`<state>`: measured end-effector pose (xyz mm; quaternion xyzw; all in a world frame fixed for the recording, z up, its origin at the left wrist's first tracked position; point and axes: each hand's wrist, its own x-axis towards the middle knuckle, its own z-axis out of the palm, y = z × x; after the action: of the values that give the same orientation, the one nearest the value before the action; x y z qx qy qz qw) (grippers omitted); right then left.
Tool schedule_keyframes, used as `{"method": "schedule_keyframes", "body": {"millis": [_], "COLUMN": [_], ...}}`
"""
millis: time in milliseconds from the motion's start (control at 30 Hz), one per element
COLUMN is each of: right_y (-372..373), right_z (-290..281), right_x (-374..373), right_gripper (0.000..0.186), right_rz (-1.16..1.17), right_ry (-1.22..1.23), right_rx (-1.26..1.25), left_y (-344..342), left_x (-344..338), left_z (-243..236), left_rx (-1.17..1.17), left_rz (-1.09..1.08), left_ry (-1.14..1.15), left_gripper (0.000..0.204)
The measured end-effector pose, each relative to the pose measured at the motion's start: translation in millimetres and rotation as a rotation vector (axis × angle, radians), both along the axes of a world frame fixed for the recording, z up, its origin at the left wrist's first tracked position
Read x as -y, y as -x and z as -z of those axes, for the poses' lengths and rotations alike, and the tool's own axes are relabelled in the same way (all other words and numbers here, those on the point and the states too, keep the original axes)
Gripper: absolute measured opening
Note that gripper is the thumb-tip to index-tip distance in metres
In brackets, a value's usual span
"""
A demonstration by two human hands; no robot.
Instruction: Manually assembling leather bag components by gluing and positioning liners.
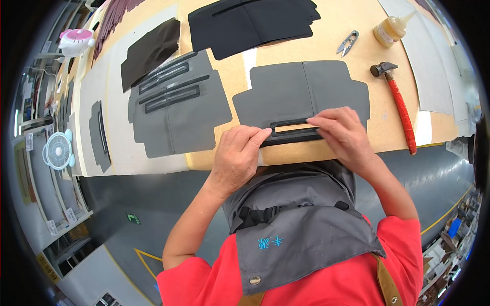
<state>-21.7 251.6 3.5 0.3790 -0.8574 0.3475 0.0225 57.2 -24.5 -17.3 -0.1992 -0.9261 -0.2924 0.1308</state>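
My left hand [236, 155] and right hand [343, 133] press closed fingertips onto a black slotted strip [292, 133], which lies on the near edge of a grey cut panel [301, 94] on the workbench [357, 30]. To my right lie a red-handled hammer [399, 104], thread snips [347, 42] and a glue bottle [390, 29].

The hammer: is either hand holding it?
No. The hammer lies apart on the table, while the left hand and right hand press a grey panel.
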Motion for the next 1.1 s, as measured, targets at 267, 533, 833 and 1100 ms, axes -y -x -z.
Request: {"method": "schedule_keyframes", "body": {"millis": [267, 533, 833, 1100], "right_y": [72.5, 207.4, 305.7, 74.5], "right_z": [-0.8, 1.0, 22.8, -27.1], "right_x": [-50.9, -59.7, -120.5, -23.4], "right_gripper": [0.042, 0.084, 0.041, 0.04], "right_rz": [0.496, 0.335, 0.606, 0.096], "right_ry": [1.342, 2.515, 2.367, 1.407], "right_rx": [1.113, 1.118, 1.293, 1.071], "left_y": [-11.2, -10.0, -5.6, -9.5], "left_x": [2.1, -6.8, -8.7, -4.6], "left_z": [13.0, 19.6, 19.5, 24.6], "left_rx": [-0.003, -0.001, -0.019, -0.023], "left_rz": [-0.053, -0.085, -0.064, -0.091], "left_ry": [-0.006, -0.029, -0.057, -0.068], "left_gripper": [0.035, 0.035, 0.035, 0.033]}}
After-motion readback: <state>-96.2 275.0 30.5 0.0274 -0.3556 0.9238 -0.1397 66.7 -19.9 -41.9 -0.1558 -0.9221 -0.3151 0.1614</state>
